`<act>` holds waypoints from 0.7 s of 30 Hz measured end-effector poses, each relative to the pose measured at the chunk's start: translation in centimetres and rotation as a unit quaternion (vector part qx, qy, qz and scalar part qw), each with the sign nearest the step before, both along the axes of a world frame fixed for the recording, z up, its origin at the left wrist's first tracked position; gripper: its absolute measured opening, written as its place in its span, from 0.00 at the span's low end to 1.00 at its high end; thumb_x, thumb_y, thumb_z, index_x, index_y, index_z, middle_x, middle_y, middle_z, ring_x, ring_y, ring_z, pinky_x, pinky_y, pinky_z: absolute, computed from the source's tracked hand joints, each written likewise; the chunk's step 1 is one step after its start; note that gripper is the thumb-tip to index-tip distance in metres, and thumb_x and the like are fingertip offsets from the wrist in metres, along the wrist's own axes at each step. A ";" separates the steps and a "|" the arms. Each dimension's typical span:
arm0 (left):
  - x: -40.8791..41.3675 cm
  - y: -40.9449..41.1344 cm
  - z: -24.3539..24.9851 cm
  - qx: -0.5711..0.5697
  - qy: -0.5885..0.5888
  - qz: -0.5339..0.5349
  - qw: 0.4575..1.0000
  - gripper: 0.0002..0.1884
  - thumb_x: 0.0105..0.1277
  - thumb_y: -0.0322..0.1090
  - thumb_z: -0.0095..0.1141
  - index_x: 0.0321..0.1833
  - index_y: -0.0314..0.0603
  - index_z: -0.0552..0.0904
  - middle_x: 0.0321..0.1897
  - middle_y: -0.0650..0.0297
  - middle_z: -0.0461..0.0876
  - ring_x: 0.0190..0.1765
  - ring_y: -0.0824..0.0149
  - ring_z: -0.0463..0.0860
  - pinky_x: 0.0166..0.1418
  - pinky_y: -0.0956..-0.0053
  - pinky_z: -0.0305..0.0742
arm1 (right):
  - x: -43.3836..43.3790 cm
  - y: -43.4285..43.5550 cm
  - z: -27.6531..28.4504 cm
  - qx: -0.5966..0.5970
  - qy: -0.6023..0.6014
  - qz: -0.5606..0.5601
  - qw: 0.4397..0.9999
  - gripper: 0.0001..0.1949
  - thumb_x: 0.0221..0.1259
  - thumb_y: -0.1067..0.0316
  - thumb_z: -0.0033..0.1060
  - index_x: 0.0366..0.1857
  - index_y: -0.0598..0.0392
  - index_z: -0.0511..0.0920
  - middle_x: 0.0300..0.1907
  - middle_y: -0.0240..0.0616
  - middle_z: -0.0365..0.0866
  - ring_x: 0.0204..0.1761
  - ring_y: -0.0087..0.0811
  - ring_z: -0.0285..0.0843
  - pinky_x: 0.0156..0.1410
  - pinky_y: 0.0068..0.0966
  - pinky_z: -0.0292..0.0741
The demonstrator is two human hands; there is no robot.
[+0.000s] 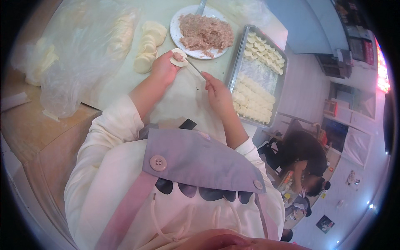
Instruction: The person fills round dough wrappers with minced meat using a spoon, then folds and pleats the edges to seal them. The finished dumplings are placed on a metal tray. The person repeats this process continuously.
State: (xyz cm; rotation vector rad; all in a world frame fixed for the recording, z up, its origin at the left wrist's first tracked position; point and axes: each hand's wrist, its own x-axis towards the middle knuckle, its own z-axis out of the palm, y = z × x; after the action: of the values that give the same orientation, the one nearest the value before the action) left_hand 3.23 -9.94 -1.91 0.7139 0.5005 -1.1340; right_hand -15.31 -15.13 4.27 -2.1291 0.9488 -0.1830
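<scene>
My left hand [165, 68] holds a round dough wrapper [182, 62] with a small lump of minced meat filling [178, 56] on it. In my right hand [216, 92] is a thin metal spreading tool [196, 70], its far end at the wrapper's edge. Beyond both hands, a white plate [175, 35] bears a mound of minced meat [207, 31], with another flat utensil [201, 7] stuck in at its far side. Overlapping stacked wrappers [147, 50] lie left of the plate. To the right, a metal tray [230, 75] holds rows of shaped dumplings [254, 100] at its near and far ends.
A clear plastic bag [78, 56] with more wrappers [120, 34] covers the left of the pale table [115, 84]. A wooden surface [56, 128] adjoins at the lower left. Farther off at right, a person in dark clothes [303, 153] sits bent over another table.
</scene>
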 end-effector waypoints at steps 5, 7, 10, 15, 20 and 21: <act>-0.3 0.8 1.3 -0.051 -0.023 -0.084 0.995 0.20 0.76 0.36 0.37 0.61 0.25 0.65 0.59 0.47 0.71 0.61 0.52 0.74 0.67 0.54 0.68 | 1.4 -1.3 1.4 0.303 -0.042 -0.089 0.948 0.15 0.71 0.67 0.44 0.58 0.49 0.76 0.22 0.31 0.73 0.27 0.22 0.70 0.36 0.23 0.71; 0.1 0.9 0.1 -0.068 -0.025 -0.093 0.993 0.19 0.75 0.36 0.39 0.60 0.27 0.66 0.56 0.49 0.74 0.59 0.52 0.75 0.64 0.54 0.70 | 1.3 -1.7 0.4 0.235 -0.032 -0.055 0.970 0.15 0.71 0.67 0.44 0.57 0.50 0.76 0.22 0.30 0.73 0.27 0.21 0.69 0.36 0.23 0.70; 0.7 0.8 -0.5 -0.024 -0.026 -0.072 0.997 0.18 0.75 0.36 0.39 0.60 0.28 0.66 0.56 0.49 0.74 0.58 0.52 0.75 0.62 0.53 0.71 | 0.6 -1.7 -0.4 0.075 -0.061 -0.072 0.993 0.15 0.70 0.67 0.45 0.57 0.49 0.76 0.24 0.34 0.74 0.28 0.28 0.72 0.39 0.27 0.72; 1.1 0.2 -1.4 0.005 -0.018 -0.089 0.996 0.19 0.75 0.34 0.39 0.61 0.25 0.65 0.58 0.47 0.71 0.60 0.50 0.74 0.63 0.51 0.71 | 1.3 -3.2 -1.1 -0.106 0.005 -0.015 0.994 0.15 0.69 0.66 0.47 0.57 0.45 0.76 0.33 0.48 0.76 0.38 0.44 0.75 0.46 0.33 0.71; 1.1 -0.4 -1.4 -0.007 -0.039 -0.090 0.995 0.18 0.74 0.31 0.38 0.61 0.22 0.64 0.60 0.45 0.70 0.61 0.50 0.73 0.64 0.51 0.70 | 1.4 -3.6 -2.1 -0.102 0.031 0.002 0.994 0.15 0.68 0.65 0.48 0.56 0.39 0.77 0.34 0.47 0.75 0.38 0.48 0.77 0.44 0.39 0.74; 1.2 -0.6 -1.7 -0.017 -0.034 -0.086 0.996 0.18 0.74 0.30 0.38 0.61 0.22 0.64 0.60 0.45 0.70 0.61 0.49 0.73 0.64 0.51 0.70 | 1.3 -3.6 -2.1 -0.098 0.024 -0.009 0.995 0.15 0.68 0.65 0.48 0.56 0.39 0.76 0.34 0.47 0.75 0.37 0.48 0.77 0.44 0.39 0.74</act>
State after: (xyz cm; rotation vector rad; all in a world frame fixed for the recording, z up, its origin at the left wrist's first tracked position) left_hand 4.41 -10.49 -3.58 0.7752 0.3668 -1.2713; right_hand -13.97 -18.71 2.21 -2.3150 1.0129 -0.2434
